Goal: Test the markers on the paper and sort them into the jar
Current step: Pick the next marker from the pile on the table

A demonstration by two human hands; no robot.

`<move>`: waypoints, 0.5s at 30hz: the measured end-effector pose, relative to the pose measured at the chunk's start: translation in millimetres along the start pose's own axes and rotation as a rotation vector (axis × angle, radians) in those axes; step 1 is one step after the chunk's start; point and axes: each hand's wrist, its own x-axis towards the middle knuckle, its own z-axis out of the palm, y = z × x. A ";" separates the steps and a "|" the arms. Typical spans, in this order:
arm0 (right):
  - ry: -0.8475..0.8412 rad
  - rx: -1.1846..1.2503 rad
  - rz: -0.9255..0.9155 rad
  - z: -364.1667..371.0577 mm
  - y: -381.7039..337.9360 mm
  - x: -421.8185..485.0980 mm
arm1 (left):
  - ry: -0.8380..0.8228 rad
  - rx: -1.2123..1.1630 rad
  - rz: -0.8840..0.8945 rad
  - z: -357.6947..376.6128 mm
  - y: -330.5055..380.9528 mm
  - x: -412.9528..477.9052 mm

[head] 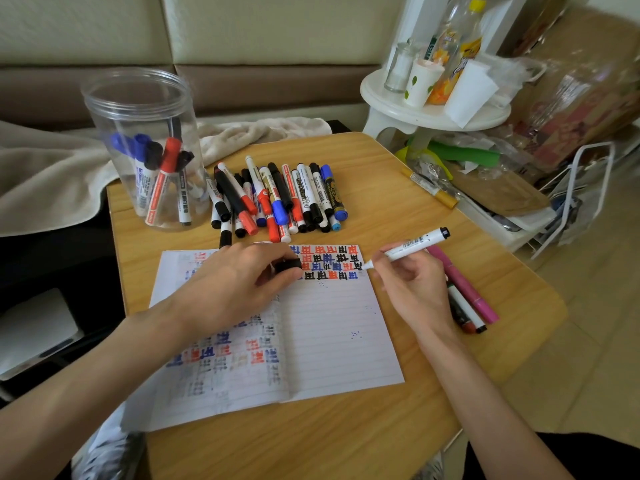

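The right hand (412, 282) holds a white marker (412, 244), its fingers (401, 271) curled round the barrel. The uncapped tip touches the top right corner of the paper (339, 334), at the end of rows of red, blue and black test marks. The left hand (235, 282) rests on the paper's upper middle and covers part of those rows; its fingers (266, 251) pinch a black cap (289, 265).

The paper is a lined open notebook lying in the middle of the desk (381, 427). The jar (145, 147), clear and open, stands upright at the desk's far left corner with several blue, black and red markers leaning inside. Just right of it, between jar and paper, lies a pile (277, 199) of capped markers, side by side and partly stacked.

A pink pen (464, 285) and a white pen (465, 311) lie just beside the right hand, partly hidden by it. A yellow pen (429, 188) lies at the desk's right edge. Beyond that edge stands a white stool (433, 112) bearing bottles and a paper cup, with bags and a wire rack around it. A beige towel (52, 174) lies behind the jar.
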 end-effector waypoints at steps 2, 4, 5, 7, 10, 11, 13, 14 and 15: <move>-0.015 -0.018 -0.001 -0.2 0.4 -0.2 | 0.002 -0.002 -0.001 0.0 0.5 -0.1; -0.019 -0.027 0.001 0.0 0.5 -0.3 | 0.002 -0.001 0.000 0.1 0.9 -0.2; -0.019 -0.028 0.000 0.1 0.2 -0.5 | 0.002 -0.001 0.002 0.2 0.9 -0.1; -0.019 -0.027 -0.009 0.2 -0.9 -0.4 | 0.003 -0.003 0.005 0.2 0.3 0.3; -0.022 -0.032 -0.015 0.4 -1.4 -0.4 | 0.007 -0.002 0.010 0.5 -0.7 0.5; -0.024 -0.036 -0.015 0.3 -1.5 -0.6 | 0.009 -0.001 0.010 0.7 -0.8 0.4; -0.030 -0.042 -0.015 0.5 -2.5 -1.3 | 0.010 0.000 0.011 1.1 -0.9 0.3; -0.034 -0.041 -0.015 0.4 -3.3 -1.6 | 0.009 0.000 0.013 1.0 -1.0 0.2; -0.039 -0.038 -0.014 0.1 -4.1 -2.1 | 0.006 -0.001 0.014 1.0 -1.1 0.3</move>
